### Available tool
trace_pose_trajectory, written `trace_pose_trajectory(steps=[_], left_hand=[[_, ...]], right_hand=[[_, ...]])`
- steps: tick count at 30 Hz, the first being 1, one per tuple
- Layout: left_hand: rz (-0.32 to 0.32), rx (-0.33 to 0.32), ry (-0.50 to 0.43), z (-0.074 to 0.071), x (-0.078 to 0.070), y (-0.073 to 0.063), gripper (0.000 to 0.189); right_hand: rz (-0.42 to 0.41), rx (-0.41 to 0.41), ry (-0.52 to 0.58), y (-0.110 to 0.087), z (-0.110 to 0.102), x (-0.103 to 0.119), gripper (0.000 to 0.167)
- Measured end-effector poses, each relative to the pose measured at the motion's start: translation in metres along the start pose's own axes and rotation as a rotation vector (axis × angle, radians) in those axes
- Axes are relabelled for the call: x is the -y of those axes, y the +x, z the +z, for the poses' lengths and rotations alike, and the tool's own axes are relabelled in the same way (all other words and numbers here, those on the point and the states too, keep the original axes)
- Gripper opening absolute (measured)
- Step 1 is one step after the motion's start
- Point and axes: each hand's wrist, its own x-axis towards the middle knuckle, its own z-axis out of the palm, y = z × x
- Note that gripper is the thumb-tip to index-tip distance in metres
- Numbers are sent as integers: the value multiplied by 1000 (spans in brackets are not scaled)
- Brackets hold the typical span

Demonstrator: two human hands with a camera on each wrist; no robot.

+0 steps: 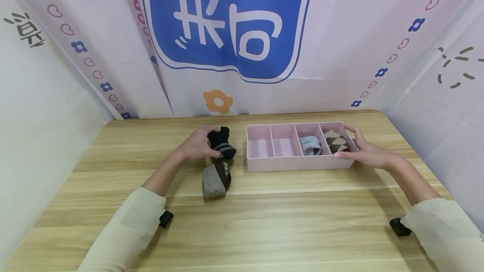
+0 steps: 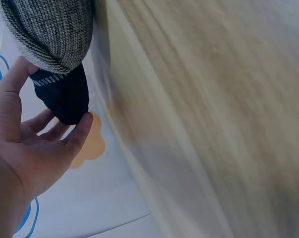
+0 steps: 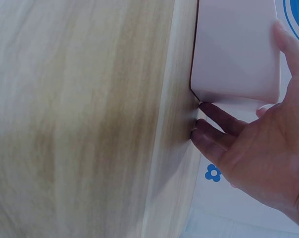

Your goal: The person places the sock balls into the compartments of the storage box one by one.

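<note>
My left hand [image 1: 197,142] holds a rolled black sock [image 1: 223,142] with grey bands, its thumb on the near side and its fingers at the far side. Just in front of it lies a rolled grey sock [image 1: 214,181] with a dark brown cuff, which overlaps the black one in the left wrist view. My right hand [image 1: 368,150] grips the right end of a pink divided box [image 1: 287,164], thumb on the front rim and fingers around the end. A light grey-blue sock [image 1: 311,145] sits in the third compartment from the left. The rightmost compartment holds a brown and beige argyle sock [image 1: 335,142].
All of this stands on a wooden table [image 1: 264,221]. A white printed cloth [image 1: 325,91] hangs along its back edge, with more cloth at both sides. Black wrist devices [image 1: 399,227] show at both sleeves.
</note>
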Motion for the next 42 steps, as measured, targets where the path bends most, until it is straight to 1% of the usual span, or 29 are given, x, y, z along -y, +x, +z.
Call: trace_pose_trajectory(steps=[5, 8, 12, 18, 23, 32, 35, 42], left_hand=[[50, -33, 20, 1, -2, 2, 87], [79, -48, 11, 1, -3, 3, 86], [87, -62, -14, 0, -4, 2, 86], [74, -77, -47, -2, -10, 1, 86], [79, -95, -72, -4, -14, -1, 85], [109, -153, -129, -6, -20, 0, 81], [114, -167, -131, -7, -23, 1, 81], [154, -194, -128, -10, -33, 2, 78]], right_hand=[[-3, -5, 4, -1, 1, 0, 109], [-3, -5, 10, -1, 0, 0, 109], [-1, -1, 7, 0, 0, -1, 108], [-5, 1, 15, 1, 0, -1, 109], [-9, 8, 30, 1, 0, 1, 109], [-10, 3, 24, 0, 0, 0, 109], [-6, 4, 24, 0, 0, -1, 109], [-6, 5, 20, 1, 0, -3, 109]])
